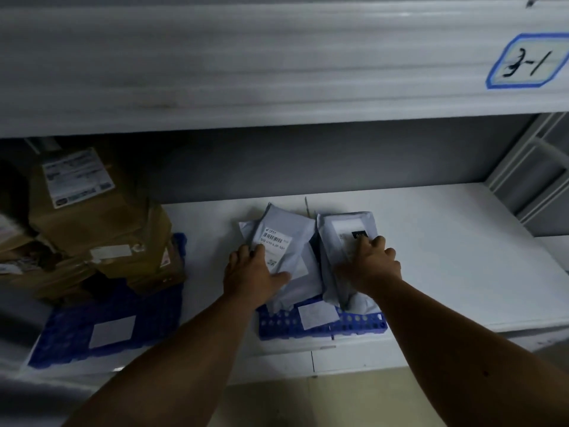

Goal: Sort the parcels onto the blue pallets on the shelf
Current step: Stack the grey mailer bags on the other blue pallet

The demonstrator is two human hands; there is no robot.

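Two grey plastic mailer parcels lie side by side on a blue pallet in the middle of the white shelf. My left hand grips the near left edge of the left parcel, thumb on top beside its barcode label. My right hand rests on top of the right parcel, fingers curled over its label. A second blue pallet at the left carries stacked brown cardboard boxes.
The white shelf board stretches out to the right of the parcels. The upper shelf's front beam hangs low overhead and bears a label reading 3-1. A grey metal frame stands at the far right.
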